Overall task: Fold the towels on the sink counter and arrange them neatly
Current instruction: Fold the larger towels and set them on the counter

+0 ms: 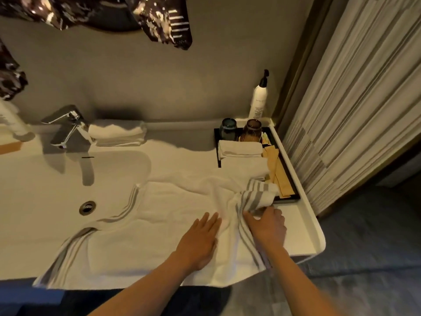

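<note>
A large white towel with grey stripes lies spread across the sink counter, partly over the basin and drooping over the front edge. My left hand rests flat and open on its middle. My right hand grips the striped right end, which is bunched and lifted. A folded white towel sits behind the basin beside the faucet. Two more folded white towels lie on the black tray.
A chrome faucet and the drain are at the left. The black tray holds two dark glasses and paper packets. A white pump bottle stands by the wall. A striped curtain hangs at the right.
</note>
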The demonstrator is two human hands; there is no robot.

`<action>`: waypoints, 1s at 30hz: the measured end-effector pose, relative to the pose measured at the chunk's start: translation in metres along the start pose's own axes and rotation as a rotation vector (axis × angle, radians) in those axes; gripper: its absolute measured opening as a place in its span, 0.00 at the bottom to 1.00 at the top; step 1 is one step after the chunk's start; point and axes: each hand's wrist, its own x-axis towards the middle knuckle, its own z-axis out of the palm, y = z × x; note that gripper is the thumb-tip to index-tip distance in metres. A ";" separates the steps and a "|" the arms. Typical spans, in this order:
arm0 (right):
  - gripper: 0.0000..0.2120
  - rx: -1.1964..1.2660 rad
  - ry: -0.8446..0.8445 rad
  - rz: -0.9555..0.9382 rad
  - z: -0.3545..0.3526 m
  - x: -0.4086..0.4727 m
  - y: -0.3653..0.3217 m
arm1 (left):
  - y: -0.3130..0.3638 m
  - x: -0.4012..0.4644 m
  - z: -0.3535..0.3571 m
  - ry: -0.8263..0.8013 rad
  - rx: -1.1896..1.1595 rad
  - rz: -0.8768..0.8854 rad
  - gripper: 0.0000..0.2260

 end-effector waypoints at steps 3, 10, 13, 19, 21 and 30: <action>0.23 0.003 -0.069 -0.030 0.005 -0.001 -0.004 | 0.009 -0.001 0.002 -0.023 -0.025 -0.062 0.28; 0.13 0.534 0.190 -0.171 -0.060 -0.003 0.003 | 0.025 0.003 -0.002 0.053 -0.105 -0.152 0.27; 0.08 0.495 0.334 -0.067 -0.115 0.011 0.015 | 0.040 0.011 0.003 0.103 -0.112 -0.228 0.27; 0.30 0.191 -0.005 0.090 -0.078 0.022 0.014 | 0.040 0.015 0.008 0.053 -0.084 -0.220 0.31; 0.34 0.226 -0.064 0.158 -0.058 0.024 0.008 | 0.030 0.015 0.009 0.038 -0.070 -0.188 0.29; 0.16 0.379 0.136 0.008 -0.106 0.036 -0.018 | 0.028 0.011 -0.004 0.126 -0.067 -0.116 0.24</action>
